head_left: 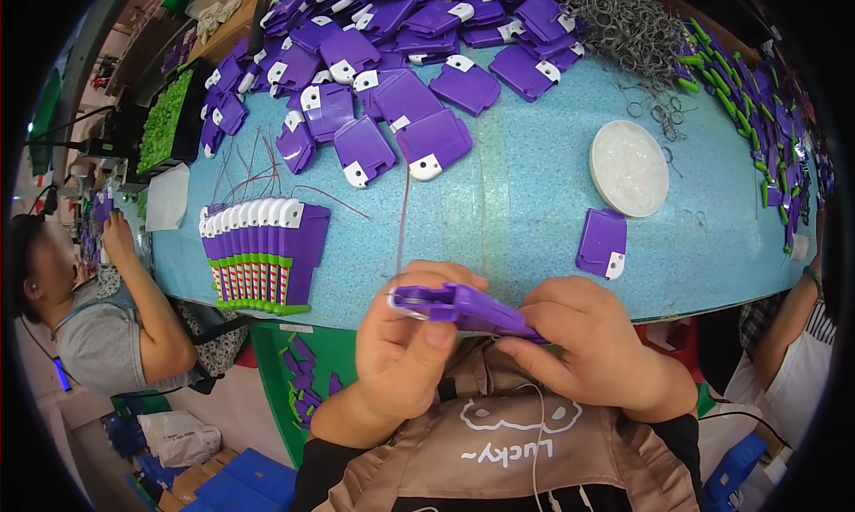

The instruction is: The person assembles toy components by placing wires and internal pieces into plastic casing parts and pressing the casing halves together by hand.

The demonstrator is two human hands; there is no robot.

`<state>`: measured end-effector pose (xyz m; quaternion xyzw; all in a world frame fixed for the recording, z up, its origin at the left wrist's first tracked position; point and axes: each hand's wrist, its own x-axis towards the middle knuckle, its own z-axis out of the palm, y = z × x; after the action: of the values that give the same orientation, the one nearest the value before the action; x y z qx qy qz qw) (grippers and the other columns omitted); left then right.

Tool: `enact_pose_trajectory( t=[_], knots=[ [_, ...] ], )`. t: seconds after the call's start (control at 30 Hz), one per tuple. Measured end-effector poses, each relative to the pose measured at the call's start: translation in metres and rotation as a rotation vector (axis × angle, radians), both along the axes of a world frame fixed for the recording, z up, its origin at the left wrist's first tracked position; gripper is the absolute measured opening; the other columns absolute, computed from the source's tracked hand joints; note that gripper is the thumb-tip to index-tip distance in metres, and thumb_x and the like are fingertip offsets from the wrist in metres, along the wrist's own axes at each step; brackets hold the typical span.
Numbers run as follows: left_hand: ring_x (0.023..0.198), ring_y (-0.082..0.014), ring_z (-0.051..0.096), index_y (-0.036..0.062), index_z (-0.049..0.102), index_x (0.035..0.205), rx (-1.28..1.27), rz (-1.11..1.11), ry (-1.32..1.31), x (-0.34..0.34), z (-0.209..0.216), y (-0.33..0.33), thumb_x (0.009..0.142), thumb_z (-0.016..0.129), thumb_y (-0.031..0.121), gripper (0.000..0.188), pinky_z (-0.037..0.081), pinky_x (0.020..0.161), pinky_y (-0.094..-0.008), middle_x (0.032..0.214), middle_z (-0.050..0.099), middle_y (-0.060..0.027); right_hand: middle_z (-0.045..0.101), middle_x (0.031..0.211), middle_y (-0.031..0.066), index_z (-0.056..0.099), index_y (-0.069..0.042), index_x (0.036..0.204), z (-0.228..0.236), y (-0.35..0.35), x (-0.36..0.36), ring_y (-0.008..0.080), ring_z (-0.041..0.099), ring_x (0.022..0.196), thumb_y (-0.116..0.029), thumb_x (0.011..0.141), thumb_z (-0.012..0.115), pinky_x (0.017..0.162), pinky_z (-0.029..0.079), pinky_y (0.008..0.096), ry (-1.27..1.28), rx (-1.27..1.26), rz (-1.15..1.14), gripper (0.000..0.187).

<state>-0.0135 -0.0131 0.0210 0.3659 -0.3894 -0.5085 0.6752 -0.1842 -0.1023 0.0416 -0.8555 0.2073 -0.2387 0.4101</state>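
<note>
Above my lap, at the table's front edge, a purple plastic part (476, 309) is held between both hands. My left hand (405, 347) pinches its left end, where a pale piece shows. Around its right end close the thumb and fingers of my right hand (579, 329). A thin reddish wire (406, 214) runs up from near my left fingers toward the purple pieces. Beyond my right hand lies a single purple piece with a white corner (602, 243), next to a white round dish (629, 168) of small clear bits.
A row of assembled purple pieces (263, 256) with wires lies at left. Purple and white pieces (356, 53) are heaped at the back, beside grey metal rings (623, 27). Green-and-purple parts (757, 111) lie at right. A green-filled black bin (169, 120) and a co-worker (134, 312) are at left.
</note>
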Motion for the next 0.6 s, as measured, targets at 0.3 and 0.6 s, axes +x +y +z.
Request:
enact_pose_trajectory(
  t=[0.3,0.6],
  knots=[
    [0.099,-0.0219,0.053,-0.0005,0.05,0.105,0.301,-0.044,0.297,-0.012,0.014,0.0,0.084,0.061,0.024,0.035,0.043,0.086,-0.0352,0.114,0.046,-0.0135,0.061,0.092,0.0086,0.049,-0.006,0.115,0.007,-0.002,-0.001,0.0232,0.061,0.079,-0.02,0.063,0.079,0.065,0.046,0.0319,-0.103,0.149,-0.054,0.061],
    [0.104,-0.0181,0.053,-0.0011,0.044,0.121,0.343,-0.355,0.678,-0.009,0.019,0.003,0.091,0.049,0.014,0.034,0.042,0.09,-0.0345,0.113,0.055,-0.0086,0.034,0.13,0.0243,0.031,-0.004,0.124,-0.01,-0.019,0.02,0.0331,0.039,0.118,-0.037,0.043,0.089,0.099,0.029,0.0439,-0.45,0.139,0.306,0.106]
  ],
)
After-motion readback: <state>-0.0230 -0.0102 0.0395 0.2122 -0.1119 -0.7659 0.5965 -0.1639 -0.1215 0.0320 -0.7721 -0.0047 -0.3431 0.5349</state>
